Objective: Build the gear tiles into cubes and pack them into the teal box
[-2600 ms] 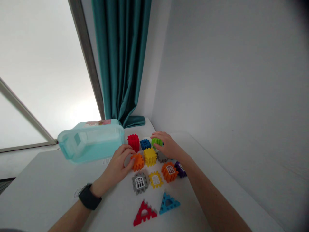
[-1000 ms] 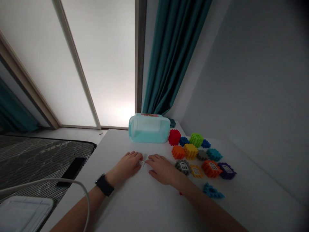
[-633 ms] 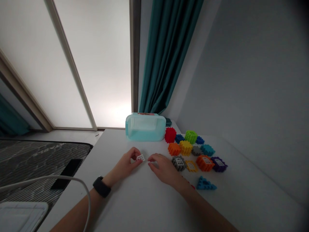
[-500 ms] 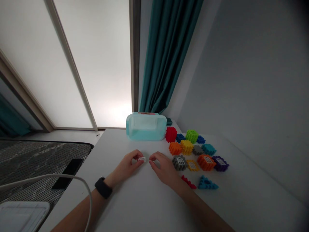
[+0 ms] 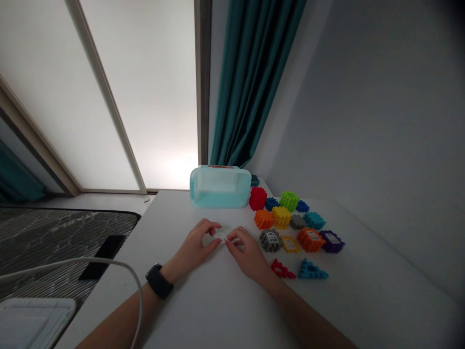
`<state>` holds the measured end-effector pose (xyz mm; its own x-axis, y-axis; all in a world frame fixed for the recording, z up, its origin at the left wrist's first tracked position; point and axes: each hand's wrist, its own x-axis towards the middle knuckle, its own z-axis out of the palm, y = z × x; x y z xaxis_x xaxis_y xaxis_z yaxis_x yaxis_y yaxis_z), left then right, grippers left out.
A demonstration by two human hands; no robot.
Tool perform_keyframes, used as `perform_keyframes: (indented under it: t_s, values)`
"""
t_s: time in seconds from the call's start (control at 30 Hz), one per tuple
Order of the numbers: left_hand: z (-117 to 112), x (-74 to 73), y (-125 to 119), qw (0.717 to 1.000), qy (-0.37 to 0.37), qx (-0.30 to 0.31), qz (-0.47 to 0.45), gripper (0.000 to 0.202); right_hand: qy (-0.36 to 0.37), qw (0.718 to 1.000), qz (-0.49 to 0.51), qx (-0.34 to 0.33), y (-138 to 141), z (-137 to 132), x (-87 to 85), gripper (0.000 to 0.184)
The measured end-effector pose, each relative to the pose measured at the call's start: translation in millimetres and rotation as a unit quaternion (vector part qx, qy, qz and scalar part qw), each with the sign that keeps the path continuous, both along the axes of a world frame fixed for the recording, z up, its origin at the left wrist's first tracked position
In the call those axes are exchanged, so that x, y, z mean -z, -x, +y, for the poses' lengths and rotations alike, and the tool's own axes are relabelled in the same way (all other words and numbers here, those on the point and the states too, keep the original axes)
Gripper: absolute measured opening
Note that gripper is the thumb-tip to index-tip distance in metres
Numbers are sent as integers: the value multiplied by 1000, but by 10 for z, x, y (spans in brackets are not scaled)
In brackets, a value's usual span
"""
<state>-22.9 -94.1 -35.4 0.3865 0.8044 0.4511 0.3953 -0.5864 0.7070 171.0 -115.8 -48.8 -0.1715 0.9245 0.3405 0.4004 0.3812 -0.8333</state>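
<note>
Head view: the left hand (image 5: 192, 246) and right hand (image 5: 249, 253) pinched a white plastic window insert (image 5: 220, 237) between their fingertips, over the middle of the white table (image 5: 203, 310); a translucent aqua plastic box (image 5: 220, 188) stood at the far edge, and colored toy building blocks (image 5: 281, 217) lay toward the right edge, below a teal curtain (image 5: 250, 82)

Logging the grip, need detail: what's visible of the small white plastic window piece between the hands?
The small white plastic window piece is a thin frame with a curved top edge and what look like open bars, though fine detail is blurred at this size. It is pinched at its edges by the fingertips of the left hand and right hand, and it looks tilted. Whether it touches the white table beneath cannot be told.
</note>
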Motion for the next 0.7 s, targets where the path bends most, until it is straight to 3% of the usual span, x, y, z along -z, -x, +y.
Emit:
perform_keyframes:
  t_s: [0.17, 0.37, 0.57, 0.7]
  values:
    - [15, 25, 53, 989, -130, -42, 55, 41, 97, 990, 95, 26, -3, 17, -11, 14]
    - [26, 54, 75, 972, -205, -69, 92, 35, 164, 970, 179, 11, 29, 8, -3, 24]
    - [17, 22, 84, 957, -254, -70, 124, 28, 167, 971, 170, -9, 36, -2, 32, 21]
    - [23, 13, 102, 959, -250, -72, 116, 27, 81, 993, 89, 9, -4, -2, 18, 13]
